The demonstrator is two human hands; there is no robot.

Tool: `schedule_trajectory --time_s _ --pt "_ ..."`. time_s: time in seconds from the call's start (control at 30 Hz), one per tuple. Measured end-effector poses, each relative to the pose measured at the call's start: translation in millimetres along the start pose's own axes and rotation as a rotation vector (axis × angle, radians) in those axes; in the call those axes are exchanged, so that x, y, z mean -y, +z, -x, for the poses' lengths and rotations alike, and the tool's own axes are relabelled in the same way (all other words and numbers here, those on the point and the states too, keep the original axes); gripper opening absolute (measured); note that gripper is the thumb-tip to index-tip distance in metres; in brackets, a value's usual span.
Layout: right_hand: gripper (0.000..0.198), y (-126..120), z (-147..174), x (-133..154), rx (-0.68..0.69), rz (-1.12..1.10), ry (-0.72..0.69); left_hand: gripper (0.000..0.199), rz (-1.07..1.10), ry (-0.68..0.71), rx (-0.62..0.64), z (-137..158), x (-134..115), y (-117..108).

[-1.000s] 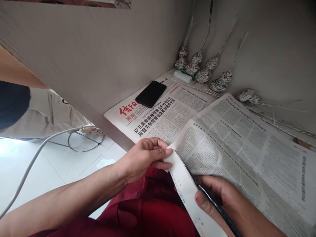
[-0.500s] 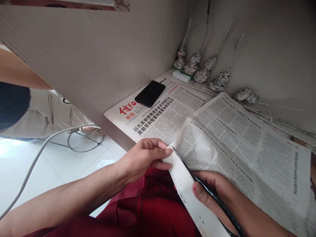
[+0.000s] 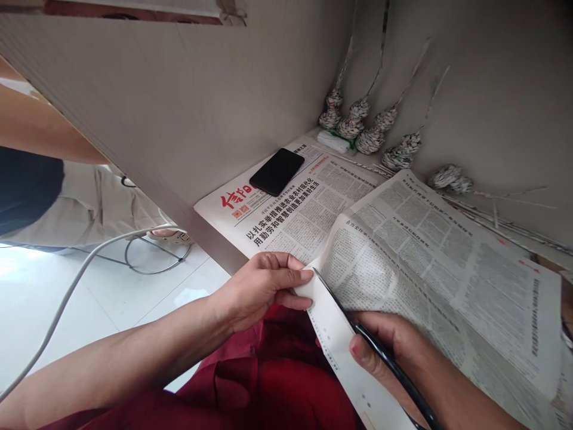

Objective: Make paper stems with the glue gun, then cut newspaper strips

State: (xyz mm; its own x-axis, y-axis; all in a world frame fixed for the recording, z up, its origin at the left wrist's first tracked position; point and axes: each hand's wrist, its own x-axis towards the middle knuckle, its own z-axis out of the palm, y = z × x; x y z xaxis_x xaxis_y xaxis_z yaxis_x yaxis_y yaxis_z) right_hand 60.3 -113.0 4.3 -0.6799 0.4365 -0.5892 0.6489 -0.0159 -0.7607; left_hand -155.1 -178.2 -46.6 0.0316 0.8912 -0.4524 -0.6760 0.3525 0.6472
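My left hand is closed, pinching the edge of a newspaper sheet between thumb and fingers. Black-handled scissors are in my right hand, which is wrapped round their handles. The blades lie along the sheet's fold, and their tip reaches close to my left thumb. A white margin strip of the paper hangs on the near side of the blades, over my red clothing. Part of the scissors' lower handle is hidden by my hand and the paper.
A black phone rests on another newspaper. Behind stand several gourd-shaped woven paper pieces with long stems. Thin rolled paper sticks lie at the right. A partition rises at the left; beyond it is another person's arm.
The view has shifted slightly, so the background sits a little lower and to the right. Both hands keep their hold, and the scissors look almost unchanged against the paper.
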Motion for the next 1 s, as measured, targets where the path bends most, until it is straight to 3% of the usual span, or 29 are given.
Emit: schedule_trajectory --time_s 0.23,0.47,0.8,1.0 --pt "0.037 -0.6 1.8 15.6 -0.014 -0.014 0.048 0.013 0.028 -0.003 -0.006 0.5 -0.5 2.3" --pt "0.032 3.0 -1.5 3.6 -0.042 -0.018 0.009 0.012 0.042 -0.007 -0.010 0.1 1.6 1.5" --pt "0.028 4.9 -6.0 -2.5 0.010 -0.081 -0.014 0.013 0.035 -0.014 -0.019 -0.2 2.4 0.2" --pt "0.033 2.2 -8.9 13.2 0.046 -0.056 0.037 0.013 0.003 -0.067 -0.012 3.0 4.0 2.6"
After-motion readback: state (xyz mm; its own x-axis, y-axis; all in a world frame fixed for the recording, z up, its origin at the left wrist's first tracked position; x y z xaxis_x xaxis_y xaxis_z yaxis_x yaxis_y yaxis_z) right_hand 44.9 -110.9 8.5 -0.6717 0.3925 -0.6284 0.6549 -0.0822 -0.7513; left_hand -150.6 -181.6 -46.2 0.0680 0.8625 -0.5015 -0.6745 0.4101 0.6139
